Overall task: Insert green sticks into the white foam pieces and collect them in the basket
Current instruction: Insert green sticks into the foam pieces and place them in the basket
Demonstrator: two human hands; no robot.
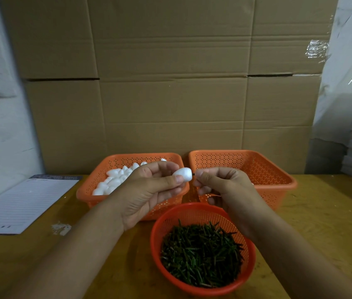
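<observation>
Foam piece: white egg-shaped foam piece [183, 174], held in the air above the gap between the two square baskets, pinched between thumb and fingertips of the left hand [149, 188]; its long axis runs roughly left–right, its blunt end facing the right hand.
Green stick: only a short dark tip [193, 173] shows, between the foam's blunt end and the right thumb; the rest is hidden in the fingers, so its length cannot be told.
Right hand: right hand [218, 184], fingers curled, thumb and forefinger pinching the stick; it lies just beside the foam, on its right.
Governing relation: stick axis and foam axis appear nearly in line — the tip sits at or just inside the blunt end; how deep it has entered cannot be told.
Step in hand (judged): pushing the stick home, the hands closing toward each other along that shared line.
Supply of foam: left orange basket [88, 190], at the rear of the worktop [321, 223], partly filled with white pieces.
Supply of sticks: round red basket [201, 209], near the front edge, below the right wrist.
Collecting basket (judged): right orange basket [267, 169], behind the right hand — its contents mostly hidden.
</observation>
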